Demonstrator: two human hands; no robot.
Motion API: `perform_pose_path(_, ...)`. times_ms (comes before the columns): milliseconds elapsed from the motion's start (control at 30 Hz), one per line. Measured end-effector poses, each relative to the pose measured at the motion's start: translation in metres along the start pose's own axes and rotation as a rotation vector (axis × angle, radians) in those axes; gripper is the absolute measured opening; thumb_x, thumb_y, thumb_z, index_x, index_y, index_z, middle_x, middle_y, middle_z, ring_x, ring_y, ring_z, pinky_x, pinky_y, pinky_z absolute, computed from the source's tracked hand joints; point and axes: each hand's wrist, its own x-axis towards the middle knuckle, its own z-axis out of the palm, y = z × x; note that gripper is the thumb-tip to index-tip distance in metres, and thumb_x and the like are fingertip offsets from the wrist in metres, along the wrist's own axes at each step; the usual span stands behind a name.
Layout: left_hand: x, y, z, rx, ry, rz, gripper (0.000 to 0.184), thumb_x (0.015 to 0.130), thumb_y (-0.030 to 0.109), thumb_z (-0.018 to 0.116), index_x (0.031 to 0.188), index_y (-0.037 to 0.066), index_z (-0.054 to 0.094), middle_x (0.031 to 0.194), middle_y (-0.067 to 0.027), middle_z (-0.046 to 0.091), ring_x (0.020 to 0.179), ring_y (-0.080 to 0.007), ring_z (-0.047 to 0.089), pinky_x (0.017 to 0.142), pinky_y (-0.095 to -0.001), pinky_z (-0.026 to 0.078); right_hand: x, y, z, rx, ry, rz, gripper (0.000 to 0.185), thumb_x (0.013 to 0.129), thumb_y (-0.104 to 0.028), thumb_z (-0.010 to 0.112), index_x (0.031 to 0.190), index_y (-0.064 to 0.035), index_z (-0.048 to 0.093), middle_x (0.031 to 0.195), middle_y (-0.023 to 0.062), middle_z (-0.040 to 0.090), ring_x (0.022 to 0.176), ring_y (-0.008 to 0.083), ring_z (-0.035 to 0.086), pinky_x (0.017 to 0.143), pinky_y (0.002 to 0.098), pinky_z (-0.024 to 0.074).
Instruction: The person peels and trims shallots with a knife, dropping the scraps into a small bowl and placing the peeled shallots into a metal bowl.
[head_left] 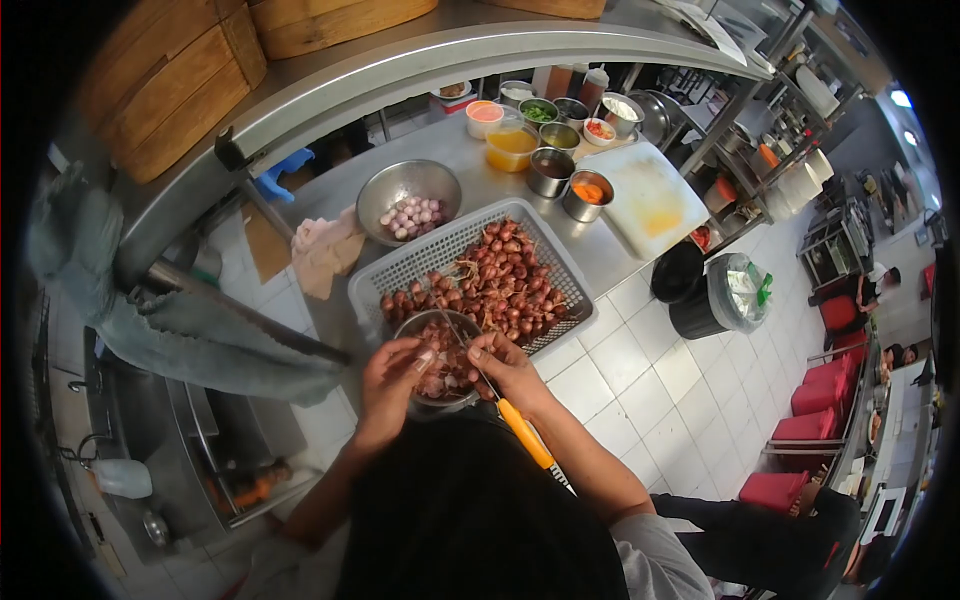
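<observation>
My right hand is closed on a knife with a yellow handle. Its thin blade points away from me, over a metal bowl of reddish-brown peelings. At the bowl's left side, my left hand has its fingertips drawn together near the blade; what they pinch is too small to make out. Just beyond both hands, a grey perforated basket holds a heap of unpeeled red shallots. Behind it on the left stands a steel bowl with peeled shallots inside.
A pink cloth lies at the steel counter's left edge. Several small containers, one with orange liquid, stand at the back beside a white cutting board. A lined bin is on the right floor. A metal shelf overhangs the far side.
</observation>
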Motion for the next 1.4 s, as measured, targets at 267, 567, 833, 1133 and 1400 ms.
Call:
perform_pose_path(267, 0.004, -0.005, -0.009, 0.151, 0.017, 0.159, 0.026, 0.093, -0.005, 0.066, 0.118, -0.002, 0.058, 0.112, -0.0109, 0.067, 0.104, -0.0154, 0.065, 0.089, -0.0281, 0.053, -0.003, 0.013, 0.001, -0.065, -0.067, -0.04, 0.024, 0.097, -0.019, 0.069, 0.111, -0.0083, 0.053, 0.08, 0.0053, 0.064, 0.063, 0.0103, 0.057, 0.051, 0.0238, 0.0414)
perform_pose_path(567, 0.001, -0.004, -0.011, 0.276, -0.089, 0.222, 0.03, 0.091, -0.007, 0.067, 0.119, -0.003, 0.059, 0.109, -0.0095, 0.068, 0.101, -0.0156, 0.066, 0.09, -0.0295, 0.053, -0.04, -0.017, 0.033, -0.199, -0.155, -0.135, 0.052, 0.095, -0.009, 0.07, 0.142, -0.0086, 0.048, 0.091, -0.0013, 0.061, 0.078, 0.0052, 0.053, 0.07, 0.0201, 0.0418)
perform_pose_path(833, -0.012, 0.014, 0.006, 0.173, -0.125, 0.129, 0.03, 0.086, -0.005, 0.071, 0.115, -0.003, 0.061, 0.11, -0.009, 0.069, 0.1, -0.0166, 0.067, 0.09, -0.0304, 0.053, -0.049, -0.015, 0.038, -0.337, -0.146, -0.299, 0.053, 0.09, -0.007, 0.075, 0.137, -0.0052, 0.051, 0.107, 0.0014, 0.063, 0.086, 0.0067, 0.055, 0.077, 0.0236, 0.045)
perform_pose_path(1133, -0.012, -0.004, -0.004, 0.106, -0.149, 0.079, 0.038, 0.092, -0.002, 0.062, 0.129, -0.001, 0.054, 0.122, -0.0104, 0.059, 0.112, -0.0194, 0.059, 0.099, -0.0356, 0.046, -0.051, -0.005, 0.022, -0.47, -0.113, -0.359, 0.035, 0.093, -0.016, 0.073, 0.125, -0.0074, 0.06, 0.103, 0.0023, 0.068, 0.087, 0.0096, 0.062, 0.075, 0.0261, 0.0501)
perform_pose_path(1400, -0.004, 0.005, 0.004, 0.177, -0.286, 0.124, 0.028, 0.094, 0.004, 0.065, 0.119, 0.0, 0.053, 0.113, -0.0104, 0.063, 0.107, -0.0164, 0.059, 0.095, -0.0297, 0.046, -0.041, 0.004, 0.009, 0.024, -0.102, -0.34, 0.024, 0.096, -0.013, 0.069, 0.117, -0.005, 0.06, 0.106, 0.0007, 0.067, 0.101, 0.0089, 0.061, 0.086, 0.0252, 0.0497)
